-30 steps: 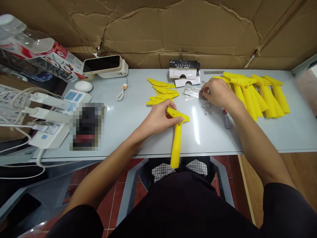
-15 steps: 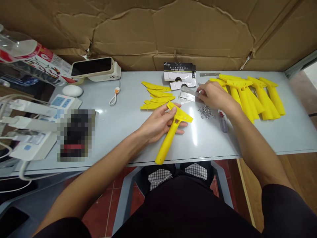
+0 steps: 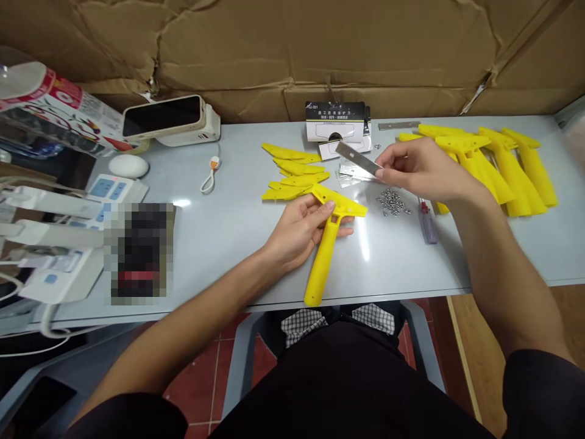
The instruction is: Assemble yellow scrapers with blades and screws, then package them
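My left hand is closed on a yellow plastic scraper handle, thumb on top of its wide head, the shaft pointing down toward the table's front edge. Between the thumb and fingers of my right hand is a flat metal scraper blade, lifted and tilted, its free end toward the upper left. Under it lie more blades, some in clear wrapping. A pile of small screws sits below my right hand, beside a screwdriver with a clear purple handle. Several yellow head covers lie beyond my left hand.
More yellow handles lie at the right. Printed boxes and a single blade are near the cardboard wall. At the left are a phone, a mouse, power strips and a bottle.
My right hand has raised the blade off the stack, and more of it shows. The handle in my left hand has turned slightly more upright. The whole view has shifted a little.
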Demonstrator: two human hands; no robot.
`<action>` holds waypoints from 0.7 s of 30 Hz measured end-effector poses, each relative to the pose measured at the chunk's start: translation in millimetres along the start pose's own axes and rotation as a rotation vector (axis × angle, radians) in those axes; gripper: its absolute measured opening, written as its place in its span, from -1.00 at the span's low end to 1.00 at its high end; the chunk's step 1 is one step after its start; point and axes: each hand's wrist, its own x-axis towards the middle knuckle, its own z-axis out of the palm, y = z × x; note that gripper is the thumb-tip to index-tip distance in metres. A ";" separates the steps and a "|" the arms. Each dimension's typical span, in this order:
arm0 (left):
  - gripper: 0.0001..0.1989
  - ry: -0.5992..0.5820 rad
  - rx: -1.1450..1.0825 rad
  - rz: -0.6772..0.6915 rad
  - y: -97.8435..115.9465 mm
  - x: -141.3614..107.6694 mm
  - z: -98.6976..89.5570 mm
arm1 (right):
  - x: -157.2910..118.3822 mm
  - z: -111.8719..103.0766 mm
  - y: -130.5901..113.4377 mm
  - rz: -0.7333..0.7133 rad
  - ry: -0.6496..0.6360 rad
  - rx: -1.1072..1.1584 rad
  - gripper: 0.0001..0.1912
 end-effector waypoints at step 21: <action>-0.64 0.060 -0.088 0.037 -4.4 -12.9 3.9 | -11.9 37.9 -21.5 -0.116 -0.025 0.082 -0.86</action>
